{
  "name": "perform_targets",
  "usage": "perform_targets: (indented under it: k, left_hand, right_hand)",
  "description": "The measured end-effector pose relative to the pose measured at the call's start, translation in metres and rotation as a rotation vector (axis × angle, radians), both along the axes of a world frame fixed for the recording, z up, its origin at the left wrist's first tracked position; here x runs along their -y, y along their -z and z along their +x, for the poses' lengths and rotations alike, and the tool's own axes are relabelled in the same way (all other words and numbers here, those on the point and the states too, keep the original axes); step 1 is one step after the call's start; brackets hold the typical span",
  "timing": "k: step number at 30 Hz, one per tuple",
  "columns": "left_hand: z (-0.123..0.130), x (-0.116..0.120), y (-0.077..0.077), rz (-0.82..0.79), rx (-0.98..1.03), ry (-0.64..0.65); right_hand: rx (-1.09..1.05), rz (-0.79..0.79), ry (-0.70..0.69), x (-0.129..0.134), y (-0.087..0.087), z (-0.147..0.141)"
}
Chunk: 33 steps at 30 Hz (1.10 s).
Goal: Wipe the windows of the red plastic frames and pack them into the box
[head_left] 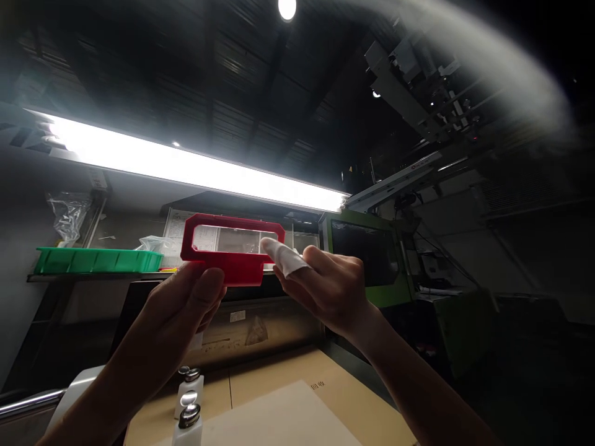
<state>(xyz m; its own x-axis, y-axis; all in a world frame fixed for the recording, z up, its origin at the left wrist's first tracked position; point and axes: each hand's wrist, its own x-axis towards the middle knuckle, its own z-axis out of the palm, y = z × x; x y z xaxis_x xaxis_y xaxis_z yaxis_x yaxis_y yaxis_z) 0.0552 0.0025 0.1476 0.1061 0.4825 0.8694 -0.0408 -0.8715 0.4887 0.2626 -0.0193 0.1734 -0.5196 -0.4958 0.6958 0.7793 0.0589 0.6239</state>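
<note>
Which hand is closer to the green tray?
Left. The left hand is a little right of the green tray, closer to the camera; the right hand is much farther right.

The bottles [188, 427] stand at the left of the cardboard [367, 396], and the tray [97, 261] lies on the shelf [69, 276] behind.

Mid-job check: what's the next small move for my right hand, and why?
I'd probably slide the right hand's white-wrapped fingertip gently leftward along the opening's lower edge. The wrapped tip already sits by that opening's lower right corner, the left hand grips the red frame from below, and the rest of that edge looks unobstructed. Whether the fingertip touches the frame, I can't tell.
</note>
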Motion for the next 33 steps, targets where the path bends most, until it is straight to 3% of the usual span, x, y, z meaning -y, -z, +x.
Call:
perform_targets:
  k: [7, 12, 18, 33]
  left_hand:
    - [-0.004, -0.002, 0.001, -0.076, 0.025, 0.004]
    - [-0.004, -0.003, 0.001, -0.046, -0.007, 0.006]
    - [-0.003, -0.002, -0.001, -0.015, -0.024, -0.020]
    - [0.000, -0.005, 0.000, 0.149, -0.069, -0.048]
  right_hand:
    - [0.015, 0.014, -0.100, -0.005, 0.002, 0.001]
    - [0.020, 0.004, -0.050, -0.010, -0.001, -0.002]
    - [-0.026, -0.051, -0.137, -0.006, -0.003, -0.002]
    - [0.027, -0.058, 0.098, 0.014, 0.004, -0.034]
